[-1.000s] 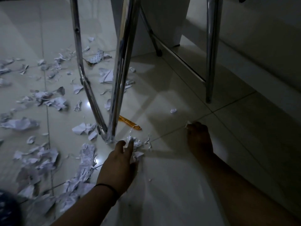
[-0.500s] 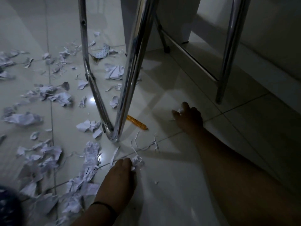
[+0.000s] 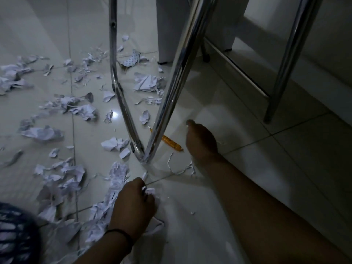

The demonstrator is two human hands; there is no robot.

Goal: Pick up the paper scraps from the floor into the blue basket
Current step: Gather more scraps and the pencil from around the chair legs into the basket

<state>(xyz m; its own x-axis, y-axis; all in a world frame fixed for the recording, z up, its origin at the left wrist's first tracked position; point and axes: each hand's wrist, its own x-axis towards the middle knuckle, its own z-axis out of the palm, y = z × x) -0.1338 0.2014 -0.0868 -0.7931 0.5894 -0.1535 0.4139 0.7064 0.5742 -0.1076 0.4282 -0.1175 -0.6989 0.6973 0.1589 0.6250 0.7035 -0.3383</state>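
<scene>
White paper scraps [image 3: 80, 109] lie scattered over the tiled floor, mostly on the left. The blue basket [image 3: 17, 235] shows at the bottom left corner, partly cut off. My left hand [image 3: 133, 204] is low on the floor near the centre, its fingers curled round a small clump of scraps [image 3: 150, 191]. My right hand [image 3: 200, 140] reaches further out, just right of the chrome legs, with fingers curled and a small white scrap [image 3: 187, 125] at the fingertips. Thin paper strips [image 3: 181, 168] lie between the two hands.
Chrome chair legs [image 3: 144, 145] meet in a V on the floor between my hands and the scraps. An orange pen [image 3: 171, 143] lies beside them. Another chrome leg [image 3: 274, 103] and a crossbar stand at the right, before a white wall base.
My right hand moved from the tile joint up and left toward the chrome legs, taking a small scrap. My left hand drew back toward me, gathering scraps under its fingers.
</scene>
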